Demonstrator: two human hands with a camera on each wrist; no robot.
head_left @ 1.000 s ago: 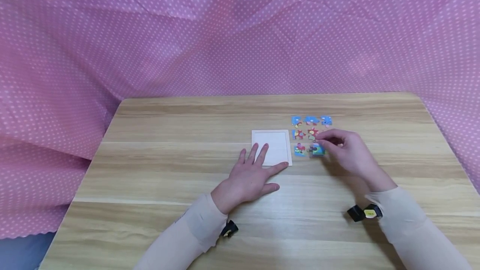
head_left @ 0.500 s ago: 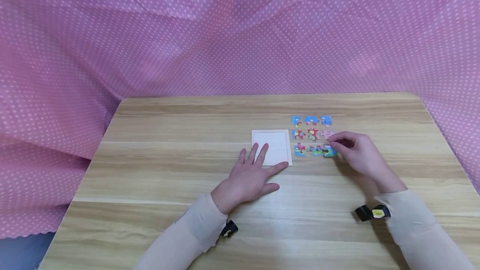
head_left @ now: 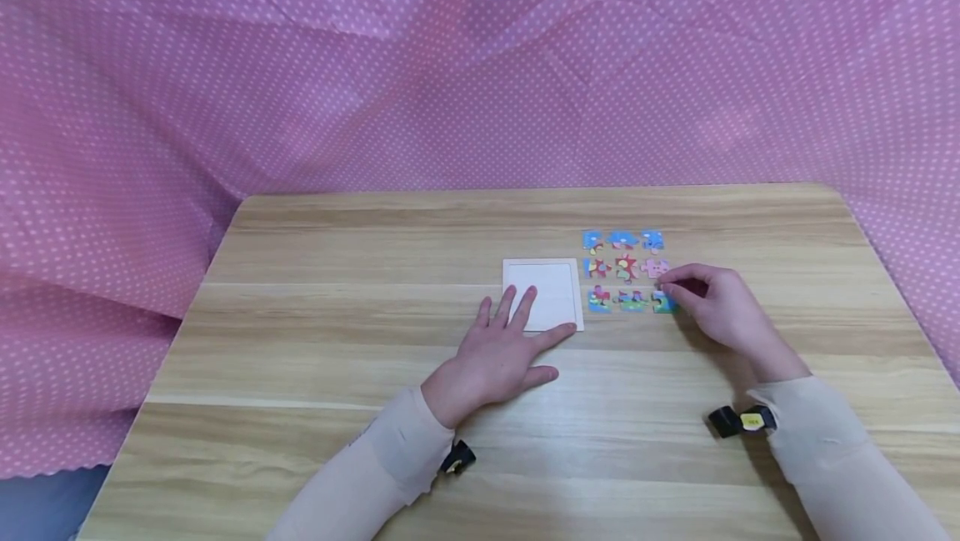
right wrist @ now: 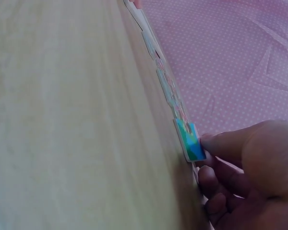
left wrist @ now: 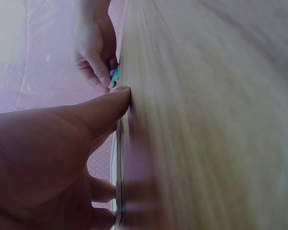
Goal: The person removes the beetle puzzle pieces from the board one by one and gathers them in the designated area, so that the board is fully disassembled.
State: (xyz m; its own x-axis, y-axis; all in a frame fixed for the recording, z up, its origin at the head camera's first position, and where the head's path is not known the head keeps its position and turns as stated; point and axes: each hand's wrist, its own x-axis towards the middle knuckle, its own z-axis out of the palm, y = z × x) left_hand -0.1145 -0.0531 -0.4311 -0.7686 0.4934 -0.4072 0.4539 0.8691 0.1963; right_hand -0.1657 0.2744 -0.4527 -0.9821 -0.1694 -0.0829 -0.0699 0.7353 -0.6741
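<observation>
My right hand (head_left: 716,312) pinches a blue-and-green jigsaw puzzle piece (right wrist: 190,143) between thumb and fingers, at the right end of the nearest row of pieces. In the right wrist view this piece is tilted up from the table. Several other colourful pieces (head_left: 632,301) lie in three rows, slightly apart. To their left is a white square puzzle tray (head_left: 555,284) with a thin raised border. My left hand (head_left: 495,358) lies with fingers spread, its fingertips on the tray's near part and its thumb on the wood.
The light wooden table (head_left: 315,341) extends widely around the tray and pieces. A pink polka-dot cloth (head_left: 480,66) hangs behind its far edge and along the sides. Each wrist carries a small black camera (head_left: 457,458).
The right hand has carried its puzzle piece rightward from over the middle piece of the near row, then lowered it slightly at the row's right end. My left hand has stayed put.
</observation>
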